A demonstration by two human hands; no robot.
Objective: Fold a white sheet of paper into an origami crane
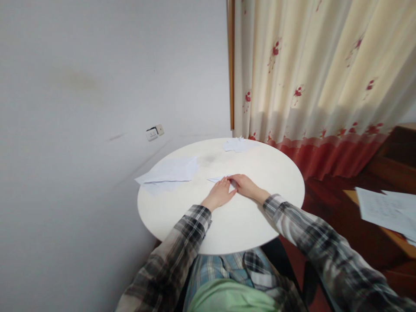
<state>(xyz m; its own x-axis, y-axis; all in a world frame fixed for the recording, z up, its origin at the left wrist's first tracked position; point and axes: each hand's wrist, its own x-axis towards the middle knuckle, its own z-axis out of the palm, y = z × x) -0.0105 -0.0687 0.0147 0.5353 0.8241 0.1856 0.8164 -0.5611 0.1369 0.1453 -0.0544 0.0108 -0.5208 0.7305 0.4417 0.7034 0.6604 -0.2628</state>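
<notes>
A small folded piece of white paper [217,178] lies near the middle of the round white table [276,182]. My left hand [221,193] lies flat on it with fingers stretched out and pressing down. My right hand [242,183] rests beside it, its curled fingers pressed on the paper's right part, which they mostly hide. Both arms wear plaid sleeves.
Loose white sheets [170,172] lie at the table's left, overhanging the edge. More crumpled paper [237,144] sits at the far edge. A flowered curtain [318,86] hangs behind. A wooden desk with papers [386,210] stands to the right. A wall socket [154,131] is on the left wall.
</notes>
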